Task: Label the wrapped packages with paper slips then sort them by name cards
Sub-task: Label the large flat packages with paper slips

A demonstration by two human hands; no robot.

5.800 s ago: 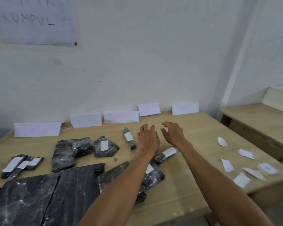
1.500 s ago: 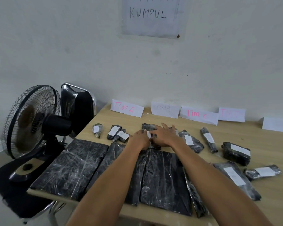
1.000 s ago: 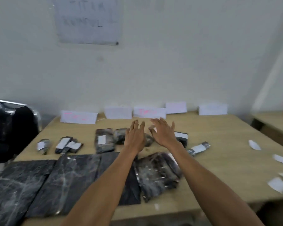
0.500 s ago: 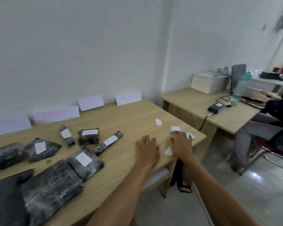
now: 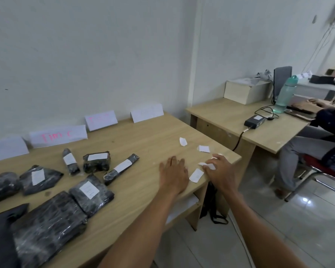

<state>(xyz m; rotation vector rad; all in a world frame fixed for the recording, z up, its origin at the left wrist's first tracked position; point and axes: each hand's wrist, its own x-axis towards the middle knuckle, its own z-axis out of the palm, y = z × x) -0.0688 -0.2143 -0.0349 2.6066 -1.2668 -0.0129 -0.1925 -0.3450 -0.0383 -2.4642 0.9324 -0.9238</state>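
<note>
Labelling step: right hand pinches a slip at table corner, left hand flat, empty. Next, prob. carry slip to an unlabelled package.

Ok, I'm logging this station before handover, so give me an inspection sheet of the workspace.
Surface: light wooden table, a small dark spot by the packages.
Job's things: black plastic-wrapped packages, most labelled; loose white paper slips; folded white name cards.
Clutter: nothing seen.
Grippers: left hand flat on the table, open; right hand pinching a slip.
Cables: black power adapter and cord on the next desk.
Surroundings: seated person, green bottle.
</note>
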